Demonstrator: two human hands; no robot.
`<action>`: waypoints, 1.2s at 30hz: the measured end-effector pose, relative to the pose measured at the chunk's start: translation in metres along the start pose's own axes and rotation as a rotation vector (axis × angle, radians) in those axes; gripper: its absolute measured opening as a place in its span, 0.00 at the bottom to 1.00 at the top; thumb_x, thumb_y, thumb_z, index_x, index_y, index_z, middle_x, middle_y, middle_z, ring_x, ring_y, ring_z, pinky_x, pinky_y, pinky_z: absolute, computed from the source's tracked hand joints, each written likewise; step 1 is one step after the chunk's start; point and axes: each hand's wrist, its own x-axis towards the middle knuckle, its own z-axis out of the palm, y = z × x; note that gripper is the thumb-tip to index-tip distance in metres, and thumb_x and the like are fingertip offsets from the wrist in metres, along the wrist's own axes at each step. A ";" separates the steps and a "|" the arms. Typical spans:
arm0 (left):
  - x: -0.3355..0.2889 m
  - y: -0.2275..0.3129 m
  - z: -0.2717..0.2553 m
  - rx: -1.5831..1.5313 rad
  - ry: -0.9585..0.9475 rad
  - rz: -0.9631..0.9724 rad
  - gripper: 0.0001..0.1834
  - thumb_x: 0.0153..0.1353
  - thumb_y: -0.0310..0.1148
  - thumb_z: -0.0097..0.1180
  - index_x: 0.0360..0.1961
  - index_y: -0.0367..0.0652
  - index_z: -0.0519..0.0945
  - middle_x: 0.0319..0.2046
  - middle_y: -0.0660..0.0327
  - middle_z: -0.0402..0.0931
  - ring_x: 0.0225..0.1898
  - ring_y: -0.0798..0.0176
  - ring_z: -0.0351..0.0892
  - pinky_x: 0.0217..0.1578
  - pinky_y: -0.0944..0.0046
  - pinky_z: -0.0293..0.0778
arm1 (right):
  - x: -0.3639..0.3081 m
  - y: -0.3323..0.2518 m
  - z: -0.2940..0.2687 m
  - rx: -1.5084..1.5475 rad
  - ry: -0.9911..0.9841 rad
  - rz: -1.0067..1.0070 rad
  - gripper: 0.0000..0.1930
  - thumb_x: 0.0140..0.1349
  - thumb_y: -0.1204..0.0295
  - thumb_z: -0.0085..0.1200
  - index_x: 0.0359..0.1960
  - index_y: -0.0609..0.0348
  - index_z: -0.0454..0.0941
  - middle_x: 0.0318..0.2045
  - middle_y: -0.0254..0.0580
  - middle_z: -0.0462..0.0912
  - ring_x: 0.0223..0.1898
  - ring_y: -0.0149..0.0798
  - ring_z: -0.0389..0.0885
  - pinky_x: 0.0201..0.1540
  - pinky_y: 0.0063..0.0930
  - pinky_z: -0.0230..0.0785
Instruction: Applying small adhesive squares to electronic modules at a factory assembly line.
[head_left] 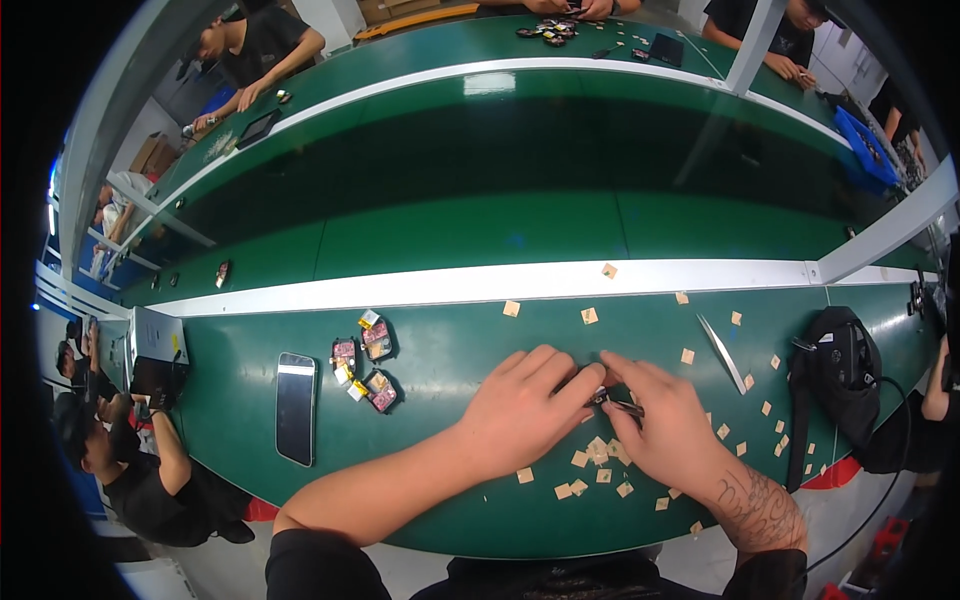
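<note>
My left hand (pixel 530 410) and my right hand (pixel 660 410) meet over the green table, fingers closed around a small dark device (pixel 601 396). My fingers cover most of it, so its exact kind cannot be made out. A thin dark piece shows at the right fingertips; whether it belongs to the device is unclear. Just below my hands lies a loose pile of small beige square pads (pixel 598 450), with more scattered to the right. To the left sit three small black housings (pixel 380 390) with red circuit boards and silvery battery pouches attached.
A phone (pixel 296 410) lies left of the housings. Silver tweezers (pixel 722 353) rest right of my hands, near a black pouch (pixel 838 370) with a strap and cable. A white rail (pixel 480 285) crosses behind. Other people work at the left and across the table.
</note>
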 end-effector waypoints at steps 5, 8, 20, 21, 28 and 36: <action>0.001 0.000 0.000 -0.024 -0.006 -0.002 0.26 0.55 0.34 0.75 0.55 0.46 0.81 0.38 0.60 0.76 0.43 0.53 0.81 0.39 0.54 0.79 | 0.001 -0.001 -0.002 0.042 -0.006 0.030 0.27 0.62 0.83 0.62 0.65 0.70 0.75 0.46 0.57 0.88 0.43 0.59 0.90 0.43 0.46 0.84; 0.001 0.000 0.000 -0.025 -0.001 0.007 0.26 0.55 0.34 0.75 0.55 0.45 0.81 0.38 0.60 0.76 0.42 0.53 0.81 0.40 0.54 0.79 | 0.001 0.007 0.004 0.032 0.054 -0.017 0.26 0.63 0.83 0.62 0.65 0.66 0.77 0.44 0.54 0.89 0.42 0.58 0.90 0.43 0.46 0.84; 0.002 -0.008 -0.003 -0.119 -0.016 0.069 0.25 0.52 0.31 0.76 0.49 0.42 0.79 0.39 0.57 0.78 0.43 0.49 0.81 0.43 0.52 0.80 | 0.005 0.022 -0.002 -0.407 -0.016 -0.318 0.22 0.58 0.73 0.65 0.57 0.59 0.83 0.34 0.37 0.86 0.34 0.40 0.89 0.33 0.32 0.82; 0.003 -0.007 -0.005 -0.140 -0.036 0.049 0.24 0.51 0.29 0.76 0.48 0.41 0.78 0.39 0.57 0.78 0.43 0.48 0.81 0.43 0.52 0.80 | 0.005 0.021 -0.002 -0.406 -0.019 -0.315 0.22 0.58 0.73 0.65 0.57 0.59 0.83 0.34 0.37 0.86 0.34 0.40 0.89 0.33 0.32 0.82; 0.004 -0.007 -0.007 -0.231 -0.071 0.017 0.21 0.55 0.26 0.72 0.45 0.39 0.74 0.39 0.54 0.77 0.46 0.46 0.80 0.47 0.49 0.79 | 0.004 0.021 0.004 -0.528 0.033 -0.470 0.12 0.56 0.73 0.63 0.42 0.57 0.82 0.33 0.31 0.79 0.31 0.31 0.86 0.27 0.27 0.79; 0.005 -0.004 -0.008 -0.201 -0.070 0.008 0.21 0.55 0.28 0.74 0.44 0.40 0.74 0.38 0.54 0.77 0.45 0.45 0.79 0.46 0.49 0.78 | 0.005 0.023 0.005 -0.507 0.028 -0.421 0.10 0.59 0.74 0.65 0.42 0.55 0.81 0.35 0.33 0.78 0.32 0.35 0.87 0.30 0.30 0.81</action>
